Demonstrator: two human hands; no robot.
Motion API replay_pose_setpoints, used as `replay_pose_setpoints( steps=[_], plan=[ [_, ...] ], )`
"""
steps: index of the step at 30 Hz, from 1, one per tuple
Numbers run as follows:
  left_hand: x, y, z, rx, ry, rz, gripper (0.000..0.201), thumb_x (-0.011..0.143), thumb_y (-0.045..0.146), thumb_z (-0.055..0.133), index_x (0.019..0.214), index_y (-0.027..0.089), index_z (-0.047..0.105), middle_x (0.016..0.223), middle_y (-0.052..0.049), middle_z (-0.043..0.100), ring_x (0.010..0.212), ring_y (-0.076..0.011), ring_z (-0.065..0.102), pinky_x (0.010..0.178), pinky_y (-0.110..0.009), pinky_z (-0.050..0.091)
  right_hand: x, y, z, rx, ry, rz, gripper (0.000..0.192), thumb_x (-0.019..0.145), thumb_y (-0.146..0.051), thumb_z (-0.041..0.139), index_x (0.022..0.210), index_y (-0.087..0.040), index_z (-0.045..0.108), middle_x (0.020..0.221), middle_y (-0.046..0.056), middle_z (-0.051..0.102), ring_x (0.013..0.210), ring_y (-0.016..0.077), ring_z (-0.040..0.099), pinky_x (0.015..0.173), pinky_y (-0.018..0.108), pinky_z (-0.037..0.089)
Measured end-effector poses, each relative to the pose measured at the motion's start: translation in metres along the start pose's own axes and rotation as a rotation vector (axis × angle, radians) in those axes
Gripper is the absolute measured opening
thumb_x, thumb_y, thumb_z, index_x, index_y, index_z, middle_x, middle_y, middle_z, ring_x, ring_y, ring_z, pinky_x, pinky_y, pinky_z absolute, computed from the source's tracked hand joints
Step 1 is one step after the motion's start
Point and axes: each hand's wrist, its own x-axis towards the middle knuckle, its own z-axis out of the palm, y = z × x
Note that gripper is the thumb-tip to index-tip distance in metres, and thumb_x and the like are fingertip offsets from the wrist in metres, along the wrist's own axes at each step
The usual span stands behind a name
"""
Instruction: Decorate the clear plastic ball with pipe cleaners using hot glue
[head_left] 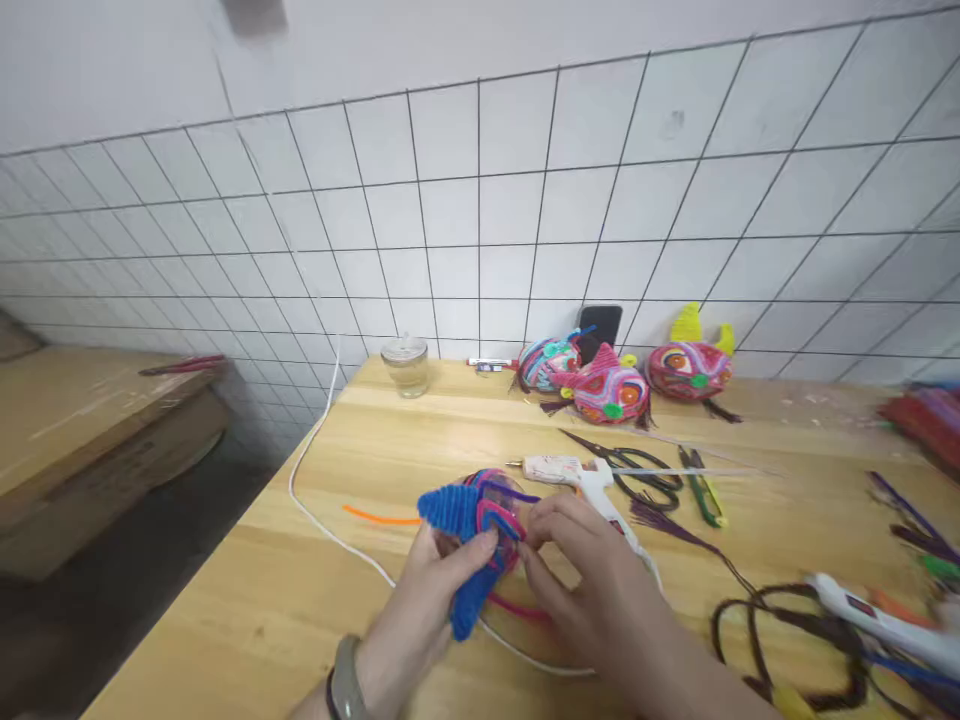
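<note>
My left hand (450,585) is closed around a half-covered fish craft (491,515). The craft has blue fuzzy fins (450,508), with pink, blue and purple pipe cleaners wound over a clear body. My left thumb presses on the pink and blue loops. On the right side of the craft, my right hand (581,560) pinches at a pipe cleaner (517,530); its fingertips partly hide what they grip. Close beyond the hands lies a white glue gun (592,482), its nozzle pointing left. An orange pipe cleaner (381,517) sticks out to the left behind the craft.
Several fish crafts (611,390) sit by the tiled wall, near a phone (602,322). A glass jar (406,366) stands at the back left. Black scissors (637,465), a green cutter (703,490) and a second glue gun (885,620) lie rightward. A white cord (319,430) crosses the table.
</note>
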Motion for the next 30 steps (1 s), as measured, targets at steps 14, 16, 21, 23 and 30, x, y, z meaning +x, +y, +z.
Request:
replay_pose_setpoints(
  steps=[14,16,21,23,30],
  plan=[
    [0.005,0.004,-0.004,-0.025,-0.102,0.022,0.03,0.067,0.02,0.077,0.096,0.016,0.068,0.097,-0.007,0.074,0.078,-0.0159,0.066,0.07,-0.025,0.052,-0.001,-0.008,-0.006,0.051,-0.073,0.073,0.017,0.084,-0.008,0.048,0.074,-0.021,0.047,0.079,0.001,0.058,0.077,0.0165,0.056,0.07,0.031,0.044],
    [0.005,0.003,-0.005,-0.005,-0.09,0.029,0.034,0.066,0.022,0.077,0.098,0.016,0.066,0.092,-0.006,0.073,0.08,-0.0178,0.066,0.071,-0.026,0.052,-0.001,-0.008,-0.007,0.053,-0.085,0.086,0.018,0.085,-0.008,0.047,0.073,-0.021,0.046,0.079,0.001,0.058,0.077,0.0166,0.056,0.071,0.031,0.044],
    [0.008,-0.005,-0.01,0.111,-0.065,0.091,0.037,0.069,0.027,0.075,0.102,0.017,0.06,0.094,-0.005,0.071,0.089,-0.0187,0.064,0.082,-0.03,0.05,-0.001,-0.007,-0.009,0.026,-0.11,0.104,0.01,0.087,-0.013,0.05,0.082,-0.022,0.051,0.085,0.003,0.059,0.082,0.0191,0.055,0.074,0.035,0.045],
    [0.009,-0.006,-0.012,0.175,-0.099,0.125,0.045,0.072,0.028,0.073,0.112,0.019,0.055,0.102,-0.006,0.069,0.097,-0.0205,0.062,0.087,-0.032,0.048,-0.001,-0.006,-0.009,0.009,-0.114,0.1,0.006,0.088,-0.016,0.052,0.088,-0.021,0.053,0.087,0.004,0.059,0.084,0.0201,0.054,0.075,0.036,0.045],
    [0.007,-0.004,-0.009,0.38,-0.152,0.182,0.043,0.077,0.021,0.064,0.117,0.02,0.048,0.104,-0.007,0.067,0.098,-0.0203,0.061,0.088,-0.033,0.047,-0.003,0.0,-0.007,-0.041,-0.121,0.119,0.005,0.088,-0.018,0.054,0.086,-0.022,0.054,0.079,0.002,0.056,0.076,0.0197,0.053,0.066,0.034,0.043]
  ],
)
